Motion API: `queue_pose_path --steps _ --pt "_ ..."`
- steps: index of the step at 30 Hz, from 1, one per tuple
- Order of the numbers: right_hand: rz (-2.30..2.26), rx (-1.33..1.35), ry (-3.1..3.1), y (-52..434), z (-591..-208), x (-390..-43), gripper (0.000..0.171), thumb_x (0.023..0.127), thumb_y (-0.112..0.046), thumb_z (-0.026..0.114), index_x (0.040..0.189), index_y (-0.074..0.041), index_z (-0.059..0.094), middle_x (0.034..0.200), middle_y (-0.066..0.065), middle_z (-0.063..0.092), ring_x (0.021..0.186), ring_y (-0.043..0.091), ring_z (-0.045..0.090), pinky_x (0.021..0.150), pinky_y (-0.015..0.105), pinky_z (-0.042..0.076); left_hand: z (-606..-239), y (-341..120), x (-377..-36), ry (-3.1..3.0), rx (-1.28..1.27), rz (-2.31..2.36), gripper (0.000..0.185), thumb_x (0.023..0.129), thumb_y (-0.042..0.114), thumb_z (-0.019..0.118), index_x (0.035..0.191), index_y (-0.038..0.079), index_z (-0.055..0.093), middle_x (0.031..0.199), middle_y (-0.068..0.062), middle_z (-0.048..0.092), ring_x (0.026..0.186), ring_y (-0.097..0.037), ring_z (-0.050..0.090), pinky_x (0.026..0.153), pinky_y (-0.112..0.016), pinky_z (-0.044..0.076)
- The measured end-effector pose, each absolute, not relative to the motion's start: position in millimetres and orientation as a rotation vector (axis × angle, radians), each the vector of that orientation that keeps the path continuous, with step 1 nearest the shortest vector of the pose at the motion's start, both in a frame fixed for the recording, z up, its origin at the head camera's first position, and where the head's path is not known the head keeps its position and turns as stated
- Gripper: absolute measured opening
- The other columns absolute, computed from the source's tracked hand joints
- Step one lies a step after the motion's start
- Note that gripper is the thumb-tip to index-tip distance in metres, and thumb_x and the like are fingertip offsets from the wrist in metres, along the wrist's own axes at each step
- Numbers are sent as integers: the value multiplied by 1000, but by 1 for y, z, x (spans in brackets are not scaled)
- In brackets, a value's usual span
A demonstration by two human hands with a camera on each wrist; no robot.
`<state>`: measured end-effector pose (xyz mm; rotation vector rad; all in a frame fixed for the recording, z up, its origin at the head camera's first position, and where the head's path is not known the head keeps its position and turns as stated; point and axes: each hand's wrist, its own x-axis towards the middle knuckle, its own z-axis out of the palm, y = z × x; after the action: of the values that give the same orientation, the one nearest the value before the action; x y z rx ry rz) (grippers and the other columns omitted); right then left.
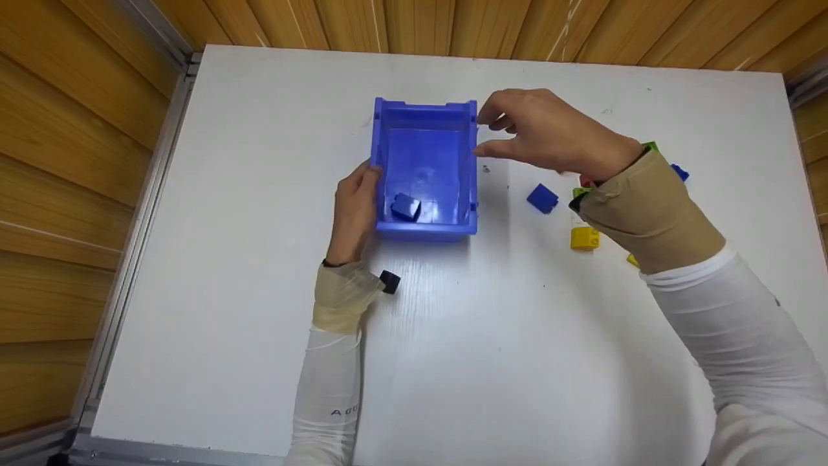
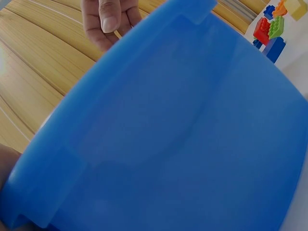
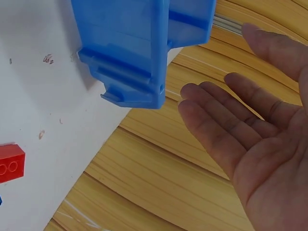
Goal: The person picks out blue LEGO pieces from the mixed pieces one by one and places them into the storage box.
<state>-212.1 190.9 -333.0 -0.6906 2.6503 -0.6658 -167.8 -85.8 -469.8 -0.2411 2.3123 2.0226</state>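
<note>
One blue bin (image 1: 424, 110); one blue brick inside (image 1: 405, 207); two hands (image 1: 352, 207).

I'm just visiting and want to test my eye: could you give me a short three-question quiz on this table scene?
1. True or false: the blue bin holds a single blue brick.
2. Which hand rests against the bin's side?
A. left hand
B. right hand
C. neither
3. Fill in: the right hand, by the bin's far right corner, holds ____.

Key
1. True; one brick lies near the bin's near wall.
2. A; the left hand rests on the left wall.
3. Nothing; the right wrist view shows an open, empty palm. Loose bricks, such as the yellow brick, lie on the white table.
</note>
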Motion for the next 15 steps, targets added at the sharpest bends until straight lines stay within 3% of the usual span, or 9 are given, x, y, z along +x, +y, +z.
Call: queue_pose_path --steps 5,15 --pt "-667 -654 2653 199 -335 -210 45 101 -22 76 135 5 60 137 23 63 127 43 62 103 54 51 -470 -86 -167 2332 -230 2017 43 109 21 47 139 1 69 73 0 46 69 -14 46 63 -29 38" --pt "-696 -576 2648 213 -338 -206 48 101 -26 76 135 4 61 137 22 64 128 42 61 104 54 50 -471 -87 -167 2342 -235 2012 42 108 22 47 135 0 71 70 2 42 63 -12 42 57 -27 35"
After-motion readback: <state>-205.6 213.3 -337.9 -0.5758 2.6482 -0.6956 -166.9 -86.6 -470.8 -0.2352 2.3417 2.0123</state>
